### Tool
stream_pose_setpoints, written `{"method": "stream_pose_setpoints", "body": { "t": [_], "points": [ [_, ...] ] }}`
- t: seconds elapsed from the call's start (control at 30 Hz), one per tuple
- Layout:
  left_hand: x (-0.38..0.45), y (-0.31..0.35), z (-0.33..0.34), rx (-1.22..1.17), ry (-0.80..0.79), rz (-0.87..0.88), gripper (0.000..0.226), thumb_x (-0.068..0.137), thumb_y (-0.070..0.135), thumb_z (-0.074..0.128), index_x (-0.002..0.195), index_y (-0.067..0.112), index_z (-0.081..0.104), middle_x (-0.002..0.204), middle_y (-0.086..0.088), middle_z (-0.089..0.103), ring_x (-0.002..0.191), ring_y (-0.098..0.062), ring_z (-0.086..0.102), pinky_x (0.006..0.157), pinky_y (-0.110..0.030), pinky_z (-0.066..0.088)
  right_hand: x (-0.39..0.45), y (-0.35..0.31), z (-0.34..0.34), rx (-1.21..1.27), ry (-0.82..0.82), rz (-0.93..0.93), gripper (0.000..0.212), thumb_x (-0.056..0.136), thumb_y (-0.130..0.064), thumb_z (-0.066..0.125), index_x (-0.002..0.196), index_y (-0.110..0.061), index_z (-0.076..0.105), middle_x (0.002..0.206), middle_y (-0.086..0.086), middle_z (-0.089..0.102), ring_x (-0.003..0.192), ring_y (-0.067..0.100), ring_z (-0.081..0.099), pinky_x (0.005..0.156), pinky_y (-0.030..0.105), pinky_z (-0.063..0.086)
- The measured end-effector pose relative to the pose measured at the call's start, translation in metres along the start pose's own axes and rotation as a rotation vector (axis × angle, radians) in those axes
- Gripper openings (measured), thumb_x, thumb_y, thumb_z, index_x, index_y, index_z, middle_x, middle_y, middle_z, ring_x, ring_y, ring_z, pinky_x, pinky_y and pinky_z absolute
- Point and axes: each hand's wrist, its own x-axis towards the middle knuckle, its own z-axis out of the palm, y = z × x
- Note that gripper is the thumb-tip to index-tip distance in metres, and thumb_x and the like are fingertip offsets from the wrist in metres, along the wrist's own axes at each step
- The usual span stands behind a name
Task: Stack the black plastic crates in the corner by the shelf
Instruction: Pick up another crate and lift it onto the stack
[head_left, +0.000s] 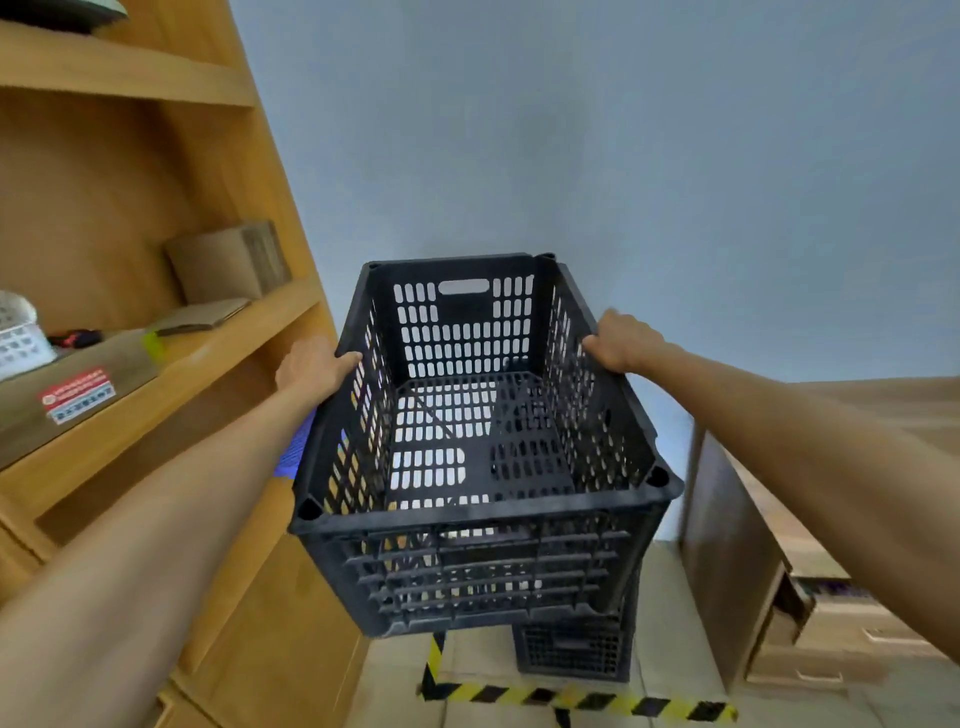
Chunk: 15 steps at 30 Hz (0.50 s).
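Observation:
I hold a black perforated plastic crate (483, 519) in the air in front of me, empty and tilted slightly. My left hand (311, 366) grips its left rim and my right hand (623, 340) grips its right rim. Below and behind it, part of another black crate (571, 652) stands on the floor near the wall, mostly hidden by the held one. The wooden shelf (156, 364) rises on the left.
Cardboard boxes (228, 265) and a white basket (18, 332) sit on the shelf boards. Yellow-black hazard tape (571, 696) marks the floor below. A wooden cabinet with drawers (779, 571) stands at the right. A grey wall (571, 156) lies ahead.

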Motion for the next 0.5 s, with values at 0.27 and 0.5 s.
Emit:
{"method": "stream_pose_setpoints", "body": {
  "t": [0.27, 0.5],
  "points": [
    [0.092, 0.075, 0.075, -0.136, 0.034, 0.106, 0.042, 0.094, 0.042, 0.056, 0.078, 0.004, 0.05, 0.079, -0.016, 0.062, 0.078, -0.037, 0.059, 0.062, -0.037, 0.04, 0.085, 0.064, 0.006, -0.02, 0.134, 0.132, 0.042, 0.099, -0.028, 0.04, 0.126, 0.003, 0.039, 0.116, 0.024, 0.059, 0.102, 0.04, 0.059, 0.074, 0.038, 0.039],
    [0.167, 0.111, 0.137, -0.186, -0.009, 0.169, 0.041, 0.093, 0.037, 0.056, 0.071, 0.007, 0.04, 0.071, -0.012, 0.051, 0.071, -0.034, 0.048, 0.06, -0.034, 0.031, 0.144, 0.086, 0.024, -0.043, 0.196, 0.252, 0.031, 0.096, -0.023, 0.041, 0.116, 0.001, 0.04, 0.088, 0.013, 0.05, 0.077, 0.032, 0.049, 0.067, 0.037, 0.037]
  ]
}}
